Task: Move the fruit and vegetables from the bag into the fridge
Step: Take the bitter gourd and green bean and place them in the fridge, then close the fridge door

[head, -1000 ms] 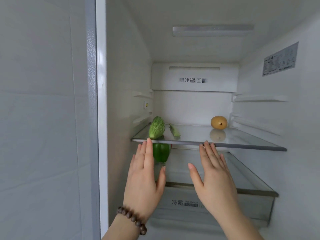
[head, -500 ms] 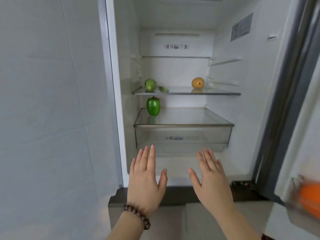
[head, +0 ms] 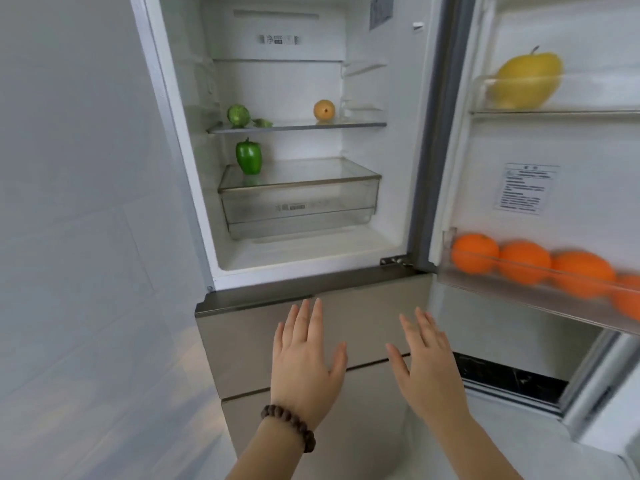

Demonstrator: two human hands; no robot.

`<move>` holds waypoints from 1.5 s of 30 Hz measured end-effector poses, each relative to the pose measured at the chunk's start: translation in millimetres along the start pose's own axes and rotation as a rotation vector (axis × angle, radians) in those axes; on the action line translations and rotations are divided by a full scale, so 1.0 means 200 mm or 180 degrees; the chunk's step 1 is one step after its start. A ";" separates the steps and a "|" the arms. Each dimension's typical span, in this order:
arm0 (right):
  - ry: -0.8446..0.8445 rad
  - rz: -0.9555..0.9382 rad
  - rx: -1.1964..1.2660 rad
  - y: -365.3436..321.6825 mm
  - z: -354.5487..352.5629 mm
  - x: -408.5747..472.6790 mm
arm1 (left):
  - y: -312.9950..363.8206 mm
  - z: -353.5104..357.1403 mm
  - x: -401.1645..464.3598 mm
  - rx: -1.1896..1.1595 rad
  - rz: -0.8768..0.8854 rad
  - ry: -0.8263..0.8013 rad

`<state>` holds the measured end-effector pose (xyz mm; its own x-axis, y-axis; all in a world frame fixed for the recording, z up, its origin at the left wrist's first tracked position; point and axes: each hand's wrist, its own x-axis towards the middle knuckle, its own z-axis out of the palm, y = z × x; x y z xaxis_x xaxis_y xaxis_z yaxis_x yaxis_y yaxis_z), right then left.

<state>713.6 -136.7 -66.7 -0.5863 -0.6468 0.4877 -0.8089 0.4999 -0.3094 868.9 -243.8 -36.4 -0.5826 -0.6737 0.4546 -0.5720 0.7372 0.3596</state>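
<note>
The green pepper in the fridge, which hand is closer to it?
Left. The left hand is below the green pepper, slightly to its right. The right hand is below too, but farther right. Neither touches it.

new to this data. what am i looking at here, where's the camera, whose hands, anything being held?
There is no robot here. A person wears one wide-angle camera on the head, looking forward and down, so the picture is their own view and straight edges bend a little.

The left hand, with a bead bracelet on its wrist, and the right hand are both flat with fingers spread, in front of the lower drawer fronts. Neither holds anything.

Beyond them the fridge stands open. On its glass shelf lie a bumpy green vegetable, a small green piece beside it, and a yellow round fruit. A green bell pepper stands on the clear drawer lid below. In the door at right, a lower bin holds oranges and an upper bin a large yellow fruit. No bag is in view.
</note>
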 end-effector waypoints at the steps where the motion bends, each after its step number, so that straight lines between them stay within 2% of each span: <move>1: 0.0070 0.0054 -0.0034 0.05 -0.04 -0.03 | 0.06 0.01 -0.02 -0.0042 0.0053 -0.0045; 8: 0.0631 0.0230 -0.0365 0.47 -0.36 -0.12 | 0.52 0.14 -0.05 -0.0123 0.0612 -0.0247; 11: 0.0943 0.0204 -0.0624 0.72 -0.56 -0.09 | 0.79 0.19 0.00 -0.0203 0.0960 -0.0302; 14: 0.1168 0.0462 -0.0828 0.99 -0.78 -0.05 | 1.10 0.27 0.07 -0.0286 0.1315 -0.0293; 18: 0.0912 0.0705 -0.1078 1.33 -0.97 -0.01 | 1.44 0.42 0.17 -0.0215 0.1536 -0.0315; 22: 0.0642 0.0299 -0.1430 1.51 -1.02 -0.03 | 1.64 0.57 0.24 0.0063 0.1582 -0.0468; 26: 0.0854 0.0139 -0.1332 1.53 -1.02 -0.04 | 1.70 0.65 0.24 -0.0286 0.1406 -0.0285; 33: 0.1095 -0.0090 -0.1216 1.46 -1.00 -0.16 | 1.71 0.59 0.16 -0.0375 0.1095 0.0104; 39: 0.0983 -0.0489 -0.0993 1.22 -1.03 -0.34 | 1.58 0.50 0.08 -0.0477 0.0920 0.0206; 43: 0.1118 -0.0942 -0.0231 1.08 -1.13 -0.40 | 1.43 0.37 0.02 -0.0494 0.0919 0.0060; 45: 0.1373 -0.1029 -0.0181 1.05 -1.26 -0.37 | 1.35 0.30 0.01 -0.0453 0.0922 -0.0138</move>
<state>598.2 161.6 37.5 -0.2270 -0.4837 0.8453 -0.9344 0.3527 -0.0491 679.6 -49.2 11.9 -0.7351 -0.4343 0.5207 -0.2942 0.8962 0.3321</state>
